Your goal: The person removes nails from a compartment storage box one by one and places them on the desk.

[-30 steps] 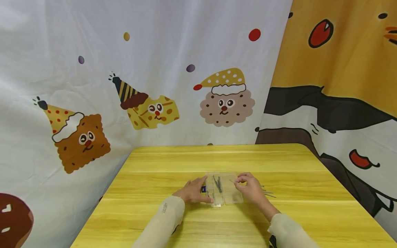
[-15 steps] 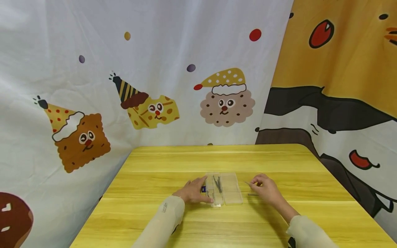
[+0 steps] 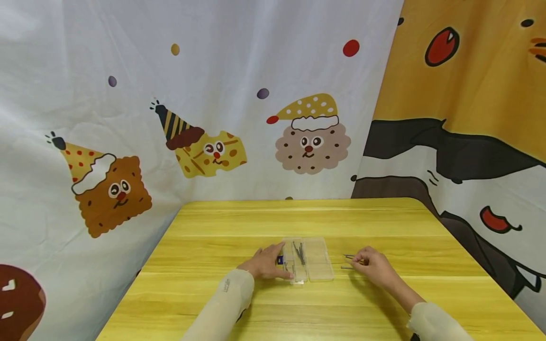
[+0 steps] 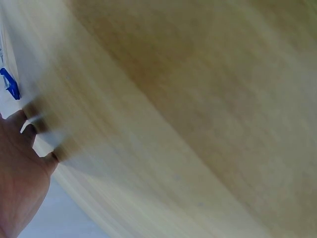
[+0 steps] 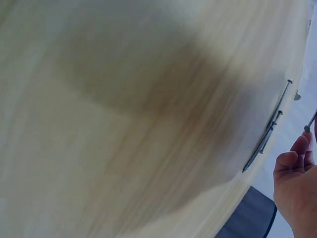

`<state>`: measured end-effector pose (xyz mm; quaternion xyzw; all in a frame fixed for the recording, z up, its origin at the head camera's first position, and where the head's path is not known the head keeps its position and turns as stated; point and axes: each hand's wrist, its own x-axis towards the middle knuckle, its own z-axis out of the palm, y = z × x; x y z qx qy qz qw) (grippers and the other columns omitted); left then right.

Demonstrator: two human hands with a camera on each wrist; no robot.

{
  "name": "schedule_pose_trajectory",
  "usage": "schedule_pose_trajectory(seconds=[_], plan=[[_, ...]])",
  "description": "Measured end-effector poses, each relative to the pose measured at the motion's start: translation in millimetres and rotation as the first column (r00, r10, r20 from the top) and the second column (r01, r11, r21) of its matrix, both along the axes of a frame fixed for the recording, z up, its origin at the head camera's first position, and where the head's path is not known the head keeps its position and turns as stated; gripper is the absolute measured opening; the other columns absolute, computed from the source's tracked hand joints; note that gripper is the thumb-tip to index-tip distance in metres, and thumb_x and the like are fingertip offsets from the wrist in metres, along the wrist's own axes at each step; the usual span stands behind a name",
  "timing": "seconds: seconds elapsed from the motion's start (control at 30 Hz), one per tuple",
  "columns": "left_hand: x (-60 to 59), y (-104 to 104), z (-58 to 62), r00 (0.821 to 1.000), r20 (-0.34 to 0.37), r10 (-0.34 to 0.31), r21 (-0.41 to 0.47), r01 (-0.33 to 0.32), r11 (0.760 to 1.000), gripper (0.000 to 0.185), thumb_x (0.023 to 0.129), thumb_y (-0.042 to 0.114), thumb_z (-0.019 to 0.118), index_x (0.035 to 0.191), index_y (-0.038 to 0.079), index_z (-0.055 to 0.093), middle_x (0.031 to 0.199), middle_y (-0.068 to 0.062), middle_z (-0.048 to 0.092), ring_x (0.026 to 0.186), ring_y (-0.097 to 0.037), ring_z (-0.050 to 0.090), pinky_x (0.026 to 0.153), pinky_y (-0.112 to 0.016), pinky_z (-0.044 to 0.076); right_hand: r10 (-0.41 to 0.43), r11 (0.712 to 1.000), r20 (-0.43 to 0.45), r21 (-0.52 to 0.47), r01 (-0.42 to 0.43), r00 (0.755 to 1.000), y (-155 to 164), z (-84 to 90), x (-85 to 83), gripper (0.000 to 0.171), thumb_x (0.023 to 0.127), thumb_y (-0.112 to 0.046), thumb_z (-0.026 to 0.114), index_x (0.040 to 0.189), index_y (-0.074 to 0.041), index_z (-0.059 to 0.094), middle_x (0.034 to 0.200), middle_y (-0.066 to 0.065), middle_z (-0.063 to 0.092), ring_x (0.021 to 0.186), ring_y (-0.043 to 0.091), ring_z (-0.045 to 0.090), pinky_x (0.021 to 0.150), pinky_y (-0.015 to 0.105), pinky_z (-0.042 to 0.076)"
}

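Left hand (image 3: 268,262) spread wide at plastic box's (image 3: 308,260) left edge, right hand (image 3: 375,267) pinching a nail (image 5: 311,122), table's far edge (image 3: 298,202) lay well beyond.

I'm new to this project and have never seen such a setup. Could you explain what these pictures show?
There is no machine here, just a person's bare left hand and right hand. The wide picture comes from a camera worn on the head; the two tilted close-ups come from cameras on the wrists. The wide one shows a wood-patterned table with a printed cloth behind it. On the table lies an open, clear plastic box with nails inside. The left hand rests against the box's left side. Loose nails lie on the table by the right hand, which appears to pinch a held nail, cut off by the edge of the right wrist picture.
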<state>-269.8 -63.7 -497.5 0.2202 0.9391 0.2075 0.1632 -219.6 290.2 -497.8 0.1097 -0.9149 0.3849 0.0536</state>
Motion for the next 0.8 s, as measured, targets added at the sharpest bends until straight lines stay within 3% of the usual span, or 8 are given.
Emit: schedule_pose_trajectory(seconds=[0.37,0.8], plan=[[0.8,0.0,0.5,1.0,0.006,0.005,0.004,-0.005,1.0,0.108,0.08,0.066,0.07,0.161,0.018,0.016,0.162,-0.006,0.025,0.149,-0.026,0.022,0.121,-0.051,0.01,0.049,0.995,0.002,0.083,-0.049,0.999,6.8,-7.8,1.5,0.011,0.09,-0.011,0.073,0.08,-0.015,0.07,0.095,0.0,0.058,0.075,0.014,0.049,0.062,0.026,0.043],[1.3,1.7,0.9,1.0,-0.005,0.014,0.013,-0.014,1.0,0.11,0.079,0.066,0.072,0.16,0.017,0.018,0.161,-0.008,0.027,0.147,-0.028,0.025,0.12,-0.051,0.012,0.032,0.993,0.005,0.111,-0.033,0.999,9.4,-14.9,0.1,0.012,0.087,-0.011,0.076,0.079,-0.018,0.071,0.09,-0.002,0.056,0.074,0.013,0.047,0.061,0.025,0.041]])
